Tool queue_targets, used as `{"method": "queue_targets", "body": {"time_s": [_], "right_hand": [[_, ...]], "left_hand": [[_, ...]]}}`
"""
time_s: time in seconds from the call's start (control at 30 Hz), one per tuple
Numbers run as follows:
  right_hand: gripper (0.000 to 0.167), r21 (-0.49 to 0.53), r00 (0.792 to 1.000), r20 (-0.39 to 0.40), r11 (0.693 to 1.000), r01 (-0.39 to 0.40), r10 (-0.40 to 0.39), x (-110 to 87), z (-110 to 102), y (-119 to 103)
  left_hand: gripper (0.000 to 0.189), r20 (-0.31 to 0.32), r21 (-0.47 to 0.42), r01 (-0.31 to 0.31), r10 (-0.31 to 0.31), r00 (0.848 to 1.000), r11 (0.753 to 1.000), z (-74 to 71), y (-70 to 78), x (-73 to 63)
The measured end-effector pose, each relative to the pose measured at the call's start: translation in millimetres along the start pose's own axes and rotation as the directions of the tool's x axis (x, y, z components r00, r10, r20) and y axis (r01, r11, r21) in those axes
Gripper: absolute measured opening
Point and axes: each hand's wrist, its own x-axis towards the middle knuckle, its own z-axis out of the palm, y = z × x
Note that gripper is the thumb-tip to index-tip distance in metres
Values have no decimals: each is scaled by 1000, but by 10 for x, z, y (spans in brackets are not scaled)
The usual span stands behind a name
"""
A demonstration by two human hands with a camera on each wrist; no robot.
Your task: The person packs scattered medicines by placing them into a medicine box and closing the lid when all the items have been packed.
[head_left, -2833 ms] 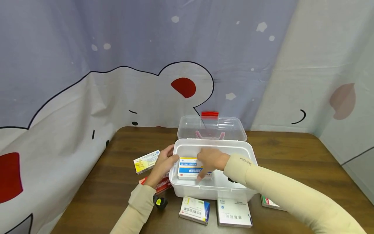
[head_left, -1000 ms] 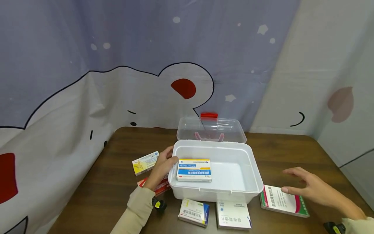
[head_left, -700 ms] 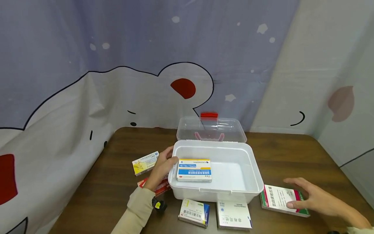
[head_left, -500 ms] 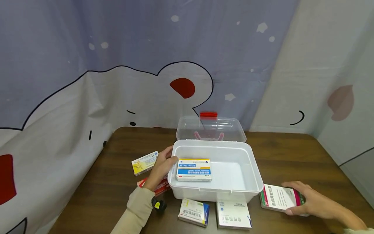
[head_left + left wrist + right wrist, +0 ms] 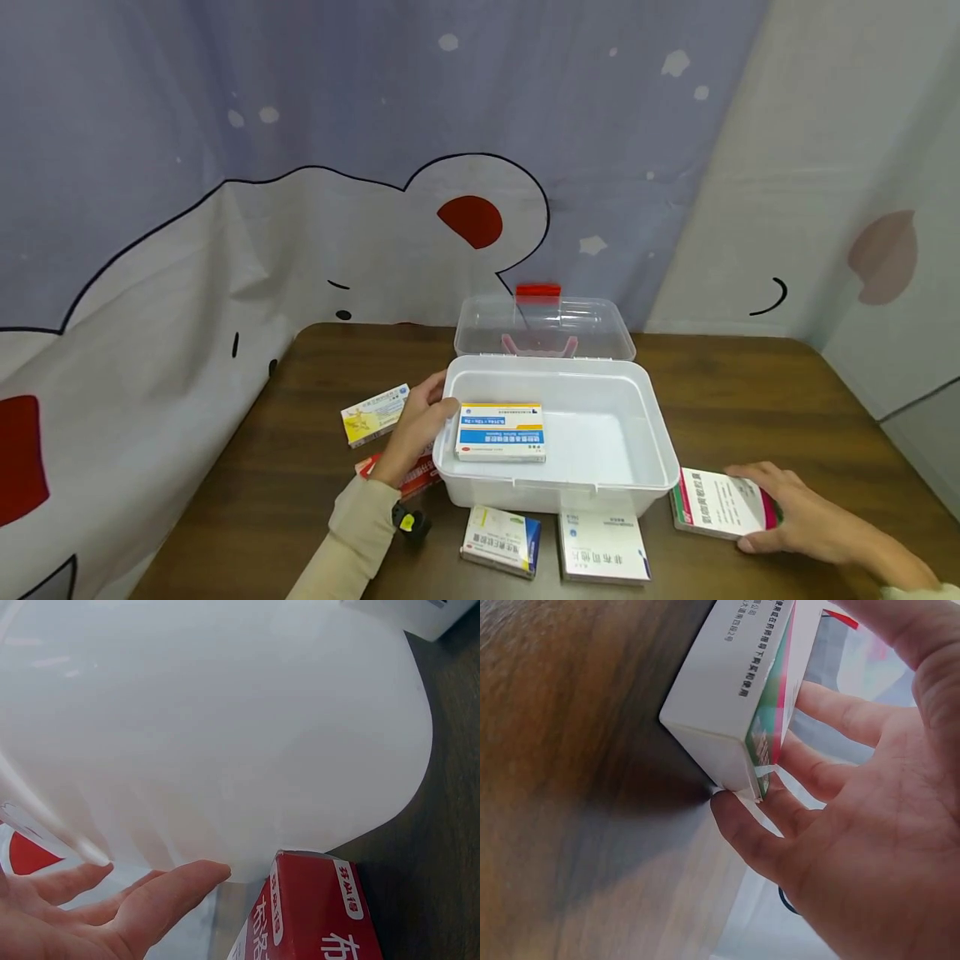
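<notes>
In the head view my left hand (image 5: 417,427) holds the left rim of a white plastic storage box (image 5: 551,497), its thumb at the edge. The left wrist view shows fingers (image 5: 176,896) against the outer wall. A white and blue medicine box (image 5: 500,433) lies inside, on the left. To the right of the storage box, my right hand (image 5: 802,518) grips the right end of a white, green and magenta medicine box (image 5: 723,503), thumb at the near edge and fingers across the far edge. In the right wrist view its fingers (image 5: 746,832) touch the medicine box's end.
The clear lid (image 5: 592,329) stands open behind the storage box. A yellow-white medicine box (image 5: 375,416) and a red one (image 5: 420,478) lie left; white-blue (image 5: 498,540) and white (image 5: 602,550) ones lie in front. A printed curtain (image 5: 375,242) backs the brown table (image 5: 750,400).
My right hand has come out of the storage box, moved right, and come down around the green and magenta medicine box. My left hand has stayed at the rim.
</notes>
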Motion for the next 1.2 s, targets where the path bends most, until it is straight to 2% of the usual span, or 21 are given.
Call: {"method": "queue_targets", "body": {"time_s": [0.3, 0.43, 0.53, 0.8, 1.2], "right_hand": [[82, 24, 997, 61, 998, -56, 55, -13, -56, 2], [83, 31, 995, 64, 996, -81, 79, 5, -123, -19], [83, 36, 995, 56, 996, -81, 79, 19, -173, -36], [80, -6, 999, -11, 999, -48, 48, 20, -298, -74], [77, -8, 998, -18, 998, -66, 66, 64, -563, -128]], "left_hand": [[56, 17, -12, -2, 2, 1000, 1000, 7, -2, 9], [55, -5, 1, -2, 2, 1000, 1000, 8, 7, 17], [54, -24, 9, 0, 0, 1000, 1000, 10, 11, 17], [55, -20, 7, 1, 0, 1000, 1000, 6, 4, 34], [56, -19, 7, 16, -16, 1000, 1000, 1, 6, 8]]}}
